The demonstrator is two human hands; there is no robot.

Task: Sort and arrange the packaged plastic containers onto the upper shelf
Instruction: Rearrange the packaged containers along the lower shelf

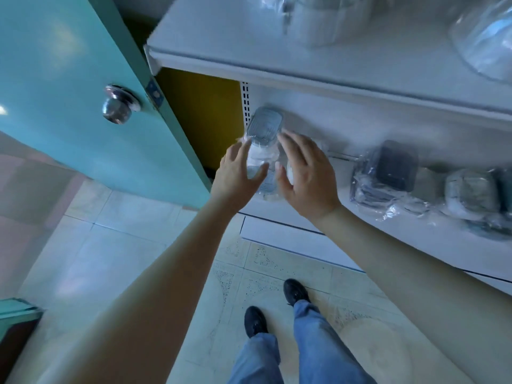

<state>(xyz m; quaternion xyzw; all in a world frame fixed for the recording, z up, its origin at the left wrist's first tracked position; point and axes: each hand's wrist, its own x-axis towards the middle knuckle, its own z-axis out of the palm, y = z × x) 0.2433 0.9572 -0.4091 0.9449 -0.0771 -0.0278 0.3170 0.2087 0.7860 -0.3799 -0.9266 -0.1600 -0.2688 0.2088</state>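
A clear plastic container with a grey ribbed lid (264,126), wrapped in clear film, lies at the left end of the lower shelf (415,242). My left hand (238,170) is at its left side, fingers fairly straight and thumb across the wrap. On its right side my right hand (304,173) is spread over the wrap with relaxed fingers. Neither hand is curled round the package. The white upper shelf (249,45) carries two wrapped clear containers (318,20) (487,42) further back.
More wrapped containers lie to the right on the lower shelf: a dark-lidded one (393,167) and grey ones (471,192). A teal door (69,79) with a metal knob (119,103) stands open at the left, beside a yellow side panel (199,112). Tiled floor below.
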